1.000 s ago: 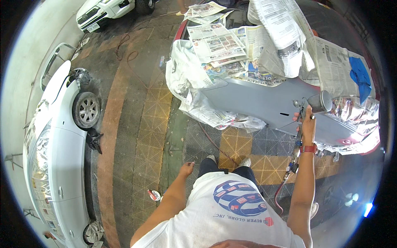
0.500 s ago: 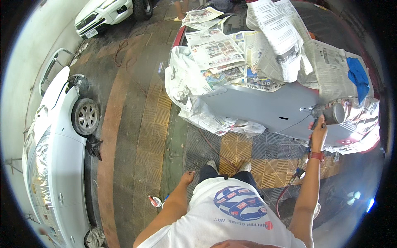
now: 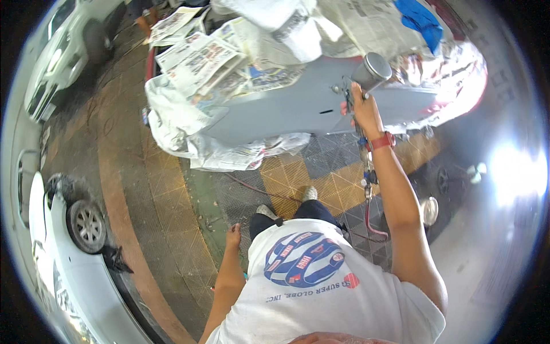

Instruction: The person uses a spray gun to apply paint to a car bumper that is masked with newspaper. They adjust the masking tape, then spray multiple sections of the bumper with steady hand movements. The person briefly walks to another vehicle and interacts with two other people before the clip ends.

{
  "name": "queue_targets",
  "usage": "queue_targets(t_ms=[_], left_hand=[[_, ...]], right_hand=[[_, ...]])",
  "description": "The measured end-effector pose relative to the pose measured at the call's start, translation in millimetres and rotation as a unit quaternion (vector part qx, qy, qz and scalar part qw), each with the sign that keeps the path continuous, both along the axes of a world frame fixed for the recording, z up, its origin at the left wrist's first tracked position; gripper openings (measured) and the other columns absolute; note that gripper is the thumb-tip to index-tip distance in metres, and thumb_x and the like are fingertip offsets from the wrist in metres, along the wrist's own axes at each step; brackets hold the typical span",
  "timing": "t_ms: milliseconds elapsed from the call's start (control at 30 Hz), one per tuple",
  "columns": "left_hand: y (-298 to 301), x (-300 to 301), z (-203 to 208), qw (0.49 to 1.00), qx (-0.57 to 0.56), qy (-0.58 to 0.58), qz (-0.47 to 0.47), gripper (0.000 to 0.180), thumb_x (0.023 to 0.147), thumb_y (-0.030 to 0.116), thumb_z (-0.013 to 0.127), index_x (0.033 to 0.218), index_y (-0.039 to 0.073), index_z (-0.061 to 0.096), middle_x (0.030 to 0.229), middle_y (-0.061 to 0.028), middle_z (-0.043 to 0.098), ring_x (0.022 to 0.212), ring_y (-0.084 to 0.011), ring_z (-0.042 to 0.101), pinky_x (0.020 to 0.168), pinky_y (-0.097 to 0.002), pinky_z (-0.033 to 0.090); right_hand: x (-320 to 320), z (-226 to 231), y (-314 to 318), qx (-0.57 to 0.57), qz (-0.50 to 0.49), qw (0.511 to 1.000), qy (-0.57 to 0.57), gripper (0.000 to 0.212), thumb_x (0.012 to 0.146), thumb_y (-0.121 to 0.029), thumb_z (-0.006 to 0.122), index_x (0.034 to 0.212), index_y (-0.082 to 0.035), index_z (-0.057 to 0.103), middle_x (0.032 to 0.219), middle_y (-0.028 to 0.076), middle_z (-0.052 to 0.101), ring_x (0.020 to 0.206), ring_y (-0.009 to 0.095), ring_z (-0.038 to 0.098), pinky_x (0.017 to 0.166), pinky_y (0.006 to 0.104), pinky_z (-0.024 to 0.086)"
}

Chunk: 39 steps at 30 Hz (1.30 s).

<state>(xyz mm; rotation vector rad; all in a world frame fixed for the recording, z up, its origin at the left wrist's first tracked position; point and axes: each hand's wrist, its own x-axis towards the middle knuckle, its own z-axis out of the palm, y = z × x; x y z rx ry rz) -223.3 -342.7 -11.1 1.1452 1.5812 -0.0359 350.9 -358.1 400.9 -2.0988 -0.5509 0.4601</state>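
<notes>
The spray gun (image 3: 362, 78), topped by a grey cup, is held over the grey car panel (image 3: 286, 97), right of the panel's middle. For an even result, the nozzle is best kept square to the panel at a steady gap, with the whole arm moved rather than the wrist swung. The hose (image 3: 368, 221), hung below the gun, should be kept off the panel's near edge. The gun's handle is grasped by the right hand (image 3: 365, 110), its fingers wrapped around it; whether the trigger is squeezed cannot be told. The left hand (image 3: 234, 235) is held low beside the leg; how far its fingers are curled cannot be told. The panel's far edge is bordered by newspaper (image 3: 197, 60).
</notes>
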Motion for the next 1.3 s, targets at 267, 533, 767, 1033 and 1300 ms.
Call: queue_targets(t_ms=[267, 533, 767, 1033, 1300], left_hand=[[-15.2, -18.9, 5.2, 0.993, -0.086, 0.068, -0.047, 0.064, 0.104, 0.047, 0.065, 0.141, -0.005, 0.064, 0.128, -0.0229, 0.073, 0.115, -0.0325, 0.071, 0.098, -0.0416, 0.054], [5.2, -5.0, 14.3, 0.998, -0.036, 0.047, -0.024, 0.066, 0.106, 0.047, 0.062, 0.143, -0.007, 0.061, 0.142, -0.0272, 0.066, 0.133, -0.0372, 0.064, 0.107, -0.0430, 0.051], [11.2, 1.3, 19.9, 0.999, 0.011, 0.021, -0.048, 0.069, 0.107, 0.051, 0.059, 0.151, -0.002, 0.058, 0.143, -0.0245, 0.067, 0.134, -0.0375, 0.063, 0.113, -0.0458, 0.047], [-14.9, -15.7, 21.8, 0.997, -0.047, 0.048, -0.038, 0.061, 0.106, 0.045, 0.063, 0.143, -0.005, 0.063, 0.125, -0.0214, 0.074, 0.111, -0.0291, 0.072, 0.098, -0.0427, 0.055], [-27.3, -39.7, -12.3, 0.997, -0.038, 0.057, -0.037, 0.065, 0.105, 0.052, 0.060, 0.142, -0.001, 0.065, 0.134, -0.0258, 0.072, 0.127, -0.0375, 0.068, 0.108, -0.0458, 0.051]], right_hand=[[48.2, 31.9, -29.4, 0.003, -0.108, 0.990, -0.085, 0.065, 0.109, -0.059, 0.051, 0.132, -0.002, 0.070, 0.086, 0.010, 0.076, 0.066, 0.014, 0.072, 0.046, 0.0304, 0.054], [11.1, 28.6, 35.2, 0.018, -0.021, 0.999, 0.038, 0.068, 0.108, -0.062, 0.051, 0.129, 0.000, 0.067, 0.086, 0.012, 0.076, 0.066, 0.016, 0.072, 0.045, 0.0291, 0.051], [27.7, 35.9, 53.6, 0.054, -0.026, 0.995, 0.075, 0.067, 0.109, -0.062, 0.045, 0.129, -0.001, 0.062, 0.087, 0.013, 0.076, 0.066, 0.019, 0.074, 0.048, 0.0311, 0.051], [117.5, 56.9, -1.8, -0.007, -0.136, 0.990, -0.036, 0.074, 0.106, -0.066, 0.049, 0.122, 0.004, 0.069, 0.081, 0.013, 0.076, 0.063, 0.020, 0.073, 0.046, 0.0338, 0.053], [64.6, 36.8, 17.1, -0.032, -0.070, 0.988, -0.131, 0.069, 0.107, -0.062, 0.050, 0.112, 0.002, 0.075, 0.077, 0.013, 0.074, 0.059, 0.019, 0.070, 0.044, 0.0339, 0.053]])
